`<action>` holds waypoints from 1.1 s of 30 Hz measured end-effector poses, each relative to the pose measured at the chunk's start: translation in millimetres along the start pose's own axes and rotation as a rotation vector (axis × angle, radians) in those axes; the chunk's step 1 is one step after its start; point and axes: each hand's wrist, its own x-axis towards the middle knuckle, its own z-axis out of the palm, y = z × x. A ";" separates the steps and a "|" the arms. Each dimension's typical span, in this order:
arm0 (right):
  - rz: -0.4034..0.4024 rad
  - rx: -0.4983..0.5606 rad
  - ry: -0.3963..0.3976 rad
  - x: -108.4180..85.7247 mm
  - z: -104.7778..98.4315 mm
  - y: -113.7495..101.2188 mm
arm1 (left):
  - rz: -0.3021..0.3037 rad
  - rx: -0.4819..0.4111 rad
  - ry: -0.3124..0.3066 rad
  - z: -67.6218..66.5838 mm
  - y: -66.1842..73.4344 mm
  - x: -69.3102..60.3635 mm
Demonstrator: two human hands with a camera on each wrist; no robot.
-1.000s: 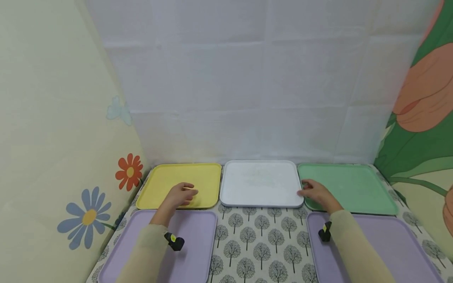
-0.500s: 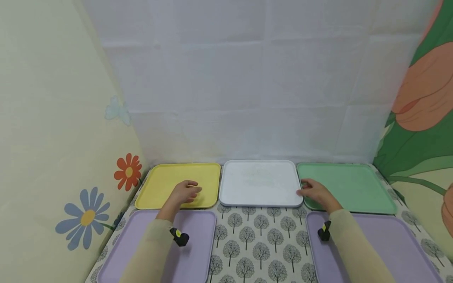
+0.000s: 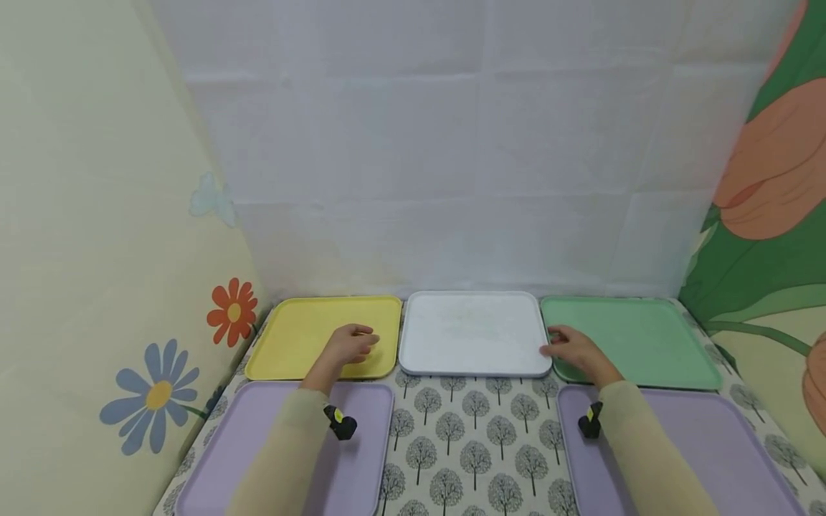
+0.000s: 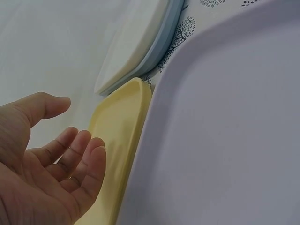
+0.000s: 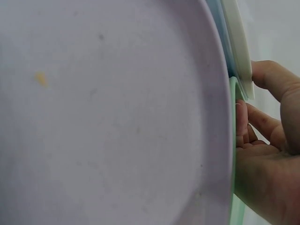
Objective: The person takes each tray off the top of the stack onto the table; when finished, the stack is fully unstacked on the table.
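In the head view a white tray (image 3: 474, 333) lies at the back middle, with a blue tray (image 4: 161, 49) under it in the left wrist view. My right hand (image 3: 576, 351) is at its right edge; the thumb (image 5: 265, 72) touches the white rim and the curled fingers are at the edge beside the green tray (image 3: 635, 344). Over the yellow tray (image 3: 303, 337), my left hand (image 3: 348, 345) hovers with relaxed, slightly bent fingers. It holds nothing and is apart from the white tray.
Two purple trays lie in front, one at left (image 3: 226, 444) and one at right (image 3: 697, 430). Between them shows a tree-print cloth (image 3: 474, 444). A white sheet (image 3: 413, 158) hangs behind, and flower-patterned panels (image 3: 129, 251) stand at the sides.
My left hand has moved to the right over the yellow tray, toward the white one. My right hand has stayed at the white tray's edge.
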 end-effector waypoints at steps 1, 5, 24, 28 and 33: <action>-0.003 0.001 -0.001 -0.3 -0.2 -0.1 | 0.001 -0.003 -0.002 1.2 0.8 0.8; -0.017 0.010 -0.010 -2.2 -0.7 0.0 | -0.012 -0.003 -0.003 6.0 3.8 4.2; 0.002 0.010 -0.017 -2.2 -1.1 0.1 | -0.039 0.016 0.003 26.2 11.0 14.2; 0.007 0.005 -0.010 -0.7 -0.8 -0.2 | -0.049 0.010 0.005 30.4 11.6 18.1; 0.004 -0.005 -0.008 -0.3 -1.2 -1.2 | -0.036 0.001 0.004 35.9 10.1 22.2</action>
